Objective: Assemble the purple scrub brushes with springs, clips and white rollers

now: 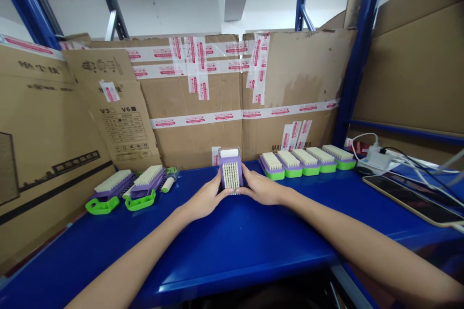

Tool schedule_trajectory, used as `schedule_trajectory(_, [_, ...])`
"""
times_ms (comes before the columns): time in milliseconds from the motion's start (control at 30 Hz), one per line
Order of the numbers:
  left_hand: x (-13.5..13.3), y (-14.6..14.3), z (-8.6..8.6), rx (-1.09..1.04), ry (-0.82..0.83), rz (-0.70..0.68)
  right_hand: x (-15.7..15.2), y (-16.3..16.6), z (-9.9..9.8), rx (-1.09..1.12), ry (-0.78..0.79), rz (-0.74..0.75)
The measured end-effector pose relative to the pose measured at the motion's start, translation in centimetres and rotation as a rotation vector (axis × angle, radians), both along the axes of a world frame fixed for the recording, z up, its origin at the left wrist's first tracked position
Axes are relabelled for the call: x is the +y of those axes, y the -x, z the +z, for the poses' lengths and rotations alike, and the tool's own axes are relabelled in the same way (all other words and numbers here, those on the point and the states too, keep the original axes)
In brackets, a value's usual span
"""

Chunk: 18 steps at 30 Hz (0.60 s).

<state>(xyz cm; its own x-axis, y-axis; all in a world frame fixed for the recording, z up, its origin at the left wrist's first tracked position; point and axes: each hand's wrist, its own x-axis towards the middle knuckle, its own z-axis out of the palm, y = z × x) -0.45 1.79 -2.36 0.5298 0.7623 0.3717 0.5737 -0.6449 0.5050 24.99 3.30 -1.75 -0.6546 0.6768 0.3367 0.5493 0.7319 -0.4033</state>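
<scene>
Between my two hands is a purple scrub brush (230,172), its pale bristles facing me and a white roller at its top end. My left hand (207,197) grips its left side, and my right hand (264,187) grips its right side. Both thumbs press near the lower edge of the bristles. The back of this brush is hidden. On the left of the shelf lie two purple brushes (147,181) with green handles folded out. A small white roller piece (167,184) with green ends lies beside them.
A row of several green and purple brushes (305,157), bristles up, stands at the back right. Farther right are a phone (416,198), a white charger (377,157) and loose cables. Taped cardboard (195,140) walls the back of the blue shelf (232,251).
</scene>
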Motion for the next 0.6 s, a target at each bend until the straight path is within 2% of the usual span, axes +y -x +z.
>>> schedule_trajectory(267, [-0.3,0.0,0.4,0.039,0.015,0.062,0.3,0.0,-0.2,-0.060,-0.070,-0.055])
schedule_trajectory(600, [-1.0,-0.6,1.7,-0.024,0.032,0.106,0.9,0.0,-0.8,-0.033,-0.013,-0.079])
